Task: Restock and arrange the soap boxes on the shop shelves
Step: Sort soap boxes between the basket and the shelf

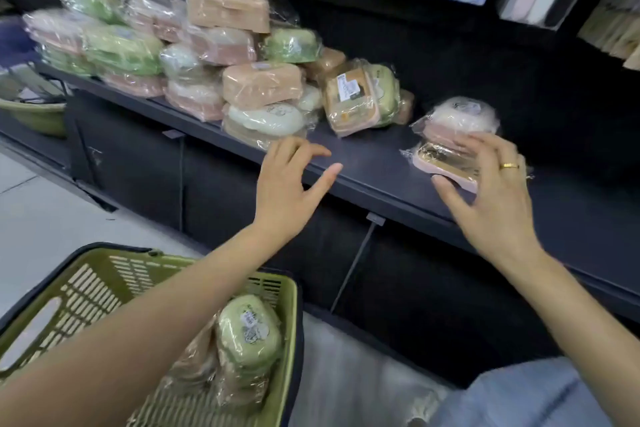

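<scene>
Pink, film-wrapped soap boxes [450, 152] are lying stacked on the shelf [374, 170] under my right hand [491, 191], whose spread fingers are touching them, long axis slanting away rightward; my left hand [291, 180] is hovering open, well apart.

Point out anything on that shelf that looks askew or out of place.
The tan soap box at the main pile's right end stands tipped on its side, leaning on the green one behind. The top box sits crooked. The small stack by the right hand stands apart.
</scene>
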